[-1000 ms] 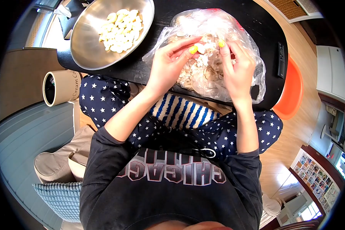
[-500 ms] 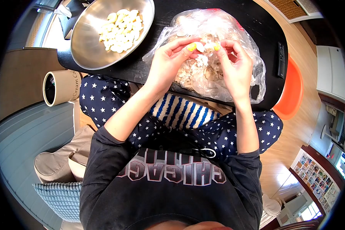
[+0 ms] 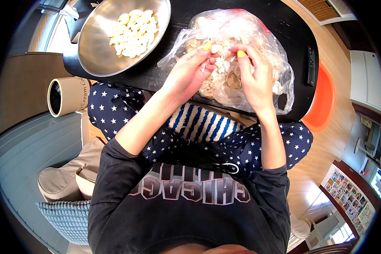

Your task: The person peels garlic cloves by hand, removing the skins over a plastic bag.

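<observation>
My left hand (image 3: 189, 70) pinches a pale peeled garlic clove (image 3: 215, 48) between thumb and fingertips. To its right, my right hand (image 3: 257, 74) has its thumb and index finger close together; what is between them, if anything, is too small to make out. Both hands are above a clear plastic bag (image 3: 287, 80) spread on the table and heaped with papery garlic skins (image 3: 224, 65). At the upper left stands a wide steel bowl (image 3: 93, 51), with a pile of peeled garlic cloves (image 3: 133, 34) in it.
The black table (image 3: 186, 12) carries a remote control (image 3: 310, 65) near its right edge. An orange stool (image 3: 321, 101) stands beyond that edge. A cream-coloured bin (image 3: 72, 97) is left of my knee. A striped cloth (image 3: 203, 122) lies between my legs.
My hands have drawn apart from each other. The garlic clove stays in my left hand, while my right hand has shifted slightly away, its fingers now nearer together.
</observation>
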A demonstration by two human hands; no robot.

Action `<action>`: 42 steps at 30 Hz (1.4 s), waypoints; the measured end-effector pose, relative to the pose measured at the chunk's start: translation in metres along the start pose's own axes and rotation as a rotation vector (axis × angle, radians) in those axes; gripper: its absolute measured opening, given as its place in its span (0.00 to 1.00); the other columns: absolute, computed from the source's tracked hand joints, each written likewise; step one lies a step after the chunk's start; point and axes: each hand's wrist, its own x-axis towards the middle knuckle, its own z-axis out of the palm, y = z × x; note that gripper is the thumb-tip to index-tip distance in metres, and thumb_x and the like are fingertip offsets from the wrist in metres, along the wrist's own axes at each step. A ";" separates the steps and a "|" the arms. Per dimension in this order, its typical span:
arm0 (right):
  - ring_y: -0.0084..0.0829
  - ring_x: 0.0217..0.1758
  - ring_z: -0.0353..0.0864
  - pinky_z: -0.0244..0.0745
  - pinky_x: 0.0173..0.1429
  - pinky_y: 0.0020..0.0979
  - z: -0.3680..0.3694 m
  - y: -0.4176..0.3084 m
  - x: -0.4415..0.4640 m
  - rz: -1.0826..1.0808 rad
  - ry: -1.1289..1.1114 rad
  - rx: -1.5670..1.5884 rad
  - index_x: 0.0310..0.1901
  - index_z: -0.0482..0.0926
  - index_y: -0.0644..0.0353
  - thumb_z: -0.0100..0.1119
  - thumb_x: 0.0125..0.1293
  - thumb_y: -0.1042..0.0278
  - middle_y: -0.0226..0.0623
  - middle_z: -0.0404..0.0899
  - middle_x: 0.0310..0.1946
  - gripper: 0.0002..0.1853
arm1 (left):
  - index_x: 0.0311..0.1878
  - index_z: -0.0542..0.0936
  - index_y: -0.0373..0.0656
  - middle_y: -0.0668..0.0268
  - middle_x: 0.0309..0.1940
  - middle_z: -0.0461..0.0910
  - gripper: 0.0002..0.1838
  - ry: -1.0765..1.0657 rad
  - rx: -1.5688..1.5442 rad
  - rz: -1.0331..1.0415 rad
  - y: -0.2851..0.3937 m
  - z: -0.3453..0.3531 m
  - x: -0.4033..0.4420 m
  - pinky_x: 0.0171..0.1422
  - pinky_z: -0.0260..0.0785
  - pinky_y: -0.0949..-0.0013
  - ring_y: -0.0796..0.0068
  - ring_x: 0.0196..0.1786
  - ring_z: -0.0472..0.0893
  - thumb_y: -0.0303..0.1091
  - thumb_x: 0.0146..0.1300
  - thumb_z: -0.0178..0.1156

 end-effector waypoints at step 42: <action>0.24 0.33 0.74 0.69 0.40 0.22 0.010 -0.010 -0.008 -0.231 0.123 0.218 0.35 0.75 0.67 0.59 0.54 0.84 0.36 0.76 0.33 0.07 | 0.46 0.73 0.36 0.66 0.37 0.75 0.10 0.017 -0.018 -0.047 -0.002 0.012 -0.006 0.43 0.66 0.80 0.83 0.36 0.71 0.31 0.67 0.50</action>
